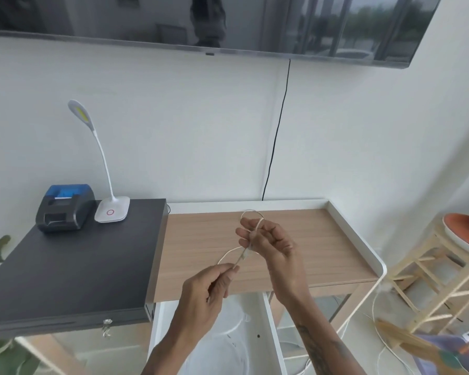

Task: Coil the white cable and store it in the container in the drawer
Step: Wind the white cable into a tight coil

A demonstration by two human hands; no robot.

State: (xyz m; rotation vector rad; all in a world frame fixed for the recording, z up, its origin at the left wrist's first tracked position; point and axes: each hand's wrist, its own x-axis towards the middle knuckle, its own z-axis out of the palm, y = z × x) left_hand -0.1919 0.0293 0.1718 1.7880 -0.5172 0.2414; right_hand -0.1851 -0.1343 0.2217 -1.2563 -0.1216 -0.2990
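Looping above the wooden desk (pixel 322 239), the white cable (pixel 243 256) is held between both hands. Its coils are gripped round the curled fingers of the right hand (pixel 268 242), and a loose strand is pinched by the left hand (pixel 211 282). An open white drawer (pixel 272 336) is seen beneath.

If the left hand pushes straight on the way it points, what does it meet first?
Probably the right hand, whose fingers hold loops of the white cable; the left hand points toward it, though depth is unclear.
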